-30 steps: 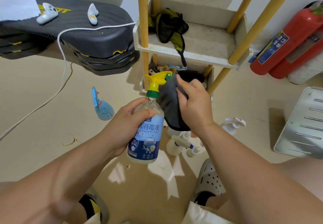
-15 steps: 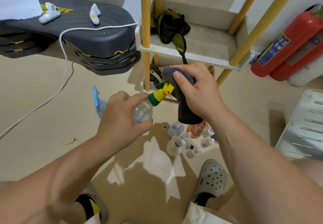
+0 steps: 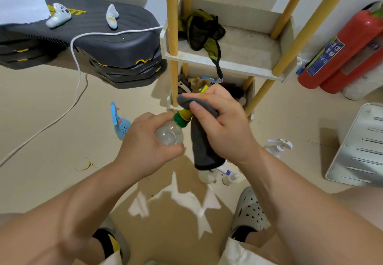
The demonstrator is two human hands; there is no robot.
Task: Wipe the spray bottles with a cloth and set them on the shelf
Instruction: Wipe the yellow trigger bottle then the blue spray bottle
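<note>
My left hand (image 3: 145, 146) grips a clear spray bottle (image 3: 170, 134), tipped so its green collar and yellow nozzle point up and right. My right hand (image 3: 223, 124) holds a dark grey cloth (image 3: 202, 144) wrapped over the yellow nozzle, which is mostly hidden under it. The cloth's tail hangs down below the hand. The white shelf (image 3: 228, 68) with yellow wooden posts stands just behind the hands. Several small spray bottles (image 3: 228, 176) lie on the floor below the cloth, and another one (image 3: 277, 145) lies to the right.
A dark green bag (image 3: 201, 30) lies on the shelf's upper tier; the lower tier holds clutter. A stacked black stepper (image 3: 93, 43) with a white cable is at left, red fire extinguishers (image 3: 348, 53) at right, a metal rack (image 3: 360, 146) beside them, a blue toy (image 3: 122, 128) on the floor.
The bottle went from upright to tilted with its nozzle toward the shelf. My right hand moved the cloth from the bottle's side up over the nozzle and closed around it.
</note>
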